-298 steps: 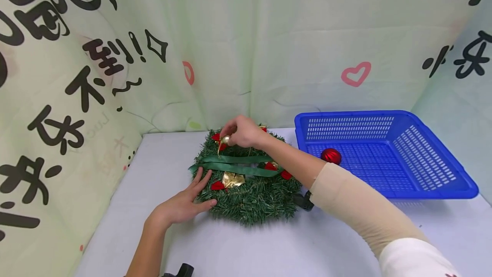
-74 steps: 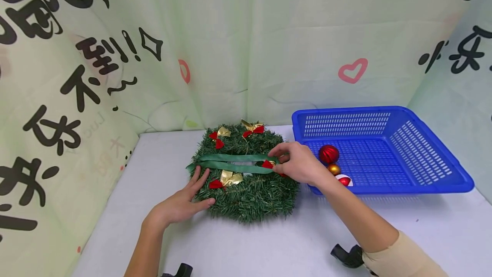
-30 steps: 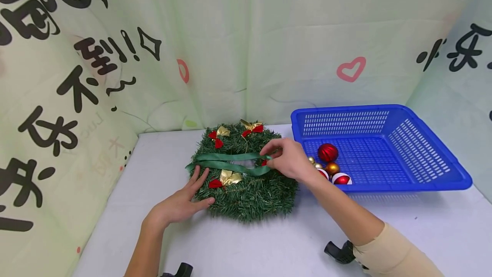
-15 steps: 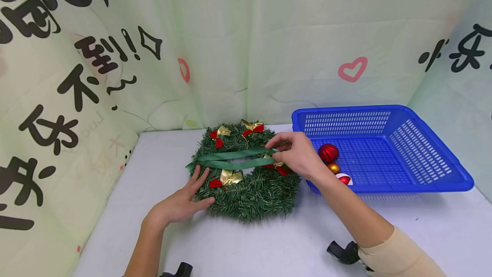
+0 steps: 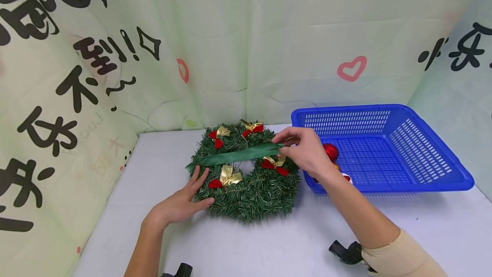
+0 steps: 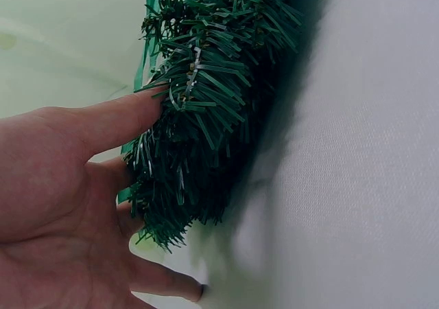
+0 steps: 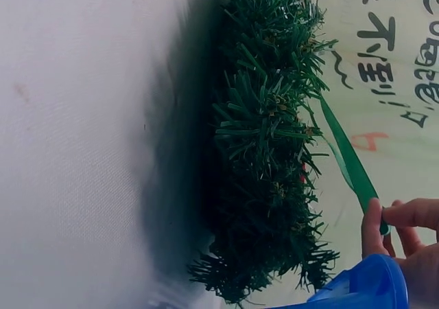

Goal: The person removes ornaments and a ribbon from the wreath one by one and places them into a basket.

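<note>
A green wreath (image 5: 250,200) lies on the white table, with several red and gold bows (image 5: 274,165) on its ring. My left hand (image 5: 182,204) rests on its left side with fingers spread; the left wrist view shows the thumb (image 6: 123,120) against the needles. Across the wreath runs a green ribbon (image 5: 242,154). Its right end is pinched between thumb and fingers of my right hand (image 5: 307,151), above the wreath's right side. In the right wrist view the ribbon (image 7: 350,154) rises at a slant off the wreath to those fingertips.
A blue plastic basket (image 5: 384,113) stands to the right, partly behind my right hand. Inside it are a red ball (image 5: 331,152) and other baubles, mostly hidden by the arm. Printed cloth (image 5: 296,54) encloses the table at the back and sides.
My right hand has lifted the ribbon and drawn it right and away from me, uncovering the right bow. Earlier it held a small gold bauble at the wreath's top. The left hand stays put.
</note>
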`<state>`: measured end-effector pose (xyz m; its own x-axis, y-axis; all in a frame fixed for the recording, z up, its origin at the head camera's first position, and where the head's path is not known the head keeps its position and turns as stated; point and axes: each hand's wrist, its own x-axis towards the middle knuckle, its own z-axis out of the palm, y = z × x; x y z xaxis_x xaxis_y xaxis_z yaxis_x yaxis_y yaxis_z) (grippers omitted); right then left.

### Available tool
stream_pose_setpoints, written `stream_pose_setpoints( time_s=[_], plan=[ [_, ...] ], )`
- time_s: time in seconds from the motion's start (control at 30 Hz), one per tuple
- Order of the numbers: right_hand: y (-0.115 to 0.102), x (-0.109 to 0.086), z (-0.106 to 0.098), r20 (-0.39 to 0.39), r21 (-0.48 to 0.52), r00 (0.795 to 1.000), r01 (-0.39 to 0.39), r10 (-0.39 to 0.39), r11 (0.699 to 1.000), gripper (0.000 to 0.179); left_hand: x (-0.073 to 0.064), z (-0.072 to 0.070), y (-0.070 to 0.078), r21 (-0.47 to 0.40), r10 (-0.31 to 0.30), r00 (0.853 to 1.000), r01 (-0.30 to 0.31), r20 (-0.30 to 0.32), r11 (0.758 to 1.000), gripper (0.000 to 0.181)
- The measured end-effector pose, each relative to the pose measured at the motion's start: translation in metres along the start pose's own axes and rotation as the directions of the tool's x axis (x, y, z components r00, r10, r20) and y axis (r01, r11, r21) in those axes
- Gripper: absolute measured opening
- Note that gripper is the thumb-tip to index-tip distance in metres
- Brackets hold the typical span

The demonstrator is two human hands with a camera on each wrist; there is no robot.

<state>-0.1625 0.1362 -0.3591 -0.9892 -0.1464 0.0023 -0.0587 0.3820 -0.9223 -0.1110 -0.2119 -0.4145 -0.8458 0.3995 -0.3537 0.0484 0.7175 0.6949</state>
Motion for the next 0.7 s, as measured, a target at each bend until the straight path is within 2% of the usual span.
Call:
stream_pose_setpoints(
  time_s=[0.7],
  plan=[
    [-0.002, 0.003, -0.01, -0.084, 0.02, 0.996, 0.018, -0.016, 1.0, 0.024, 0.0, 0.0, 0.0, 0.01, -0.003, 1.0, 0.003, -0.004, 1.0, 0.089]
  ],
)
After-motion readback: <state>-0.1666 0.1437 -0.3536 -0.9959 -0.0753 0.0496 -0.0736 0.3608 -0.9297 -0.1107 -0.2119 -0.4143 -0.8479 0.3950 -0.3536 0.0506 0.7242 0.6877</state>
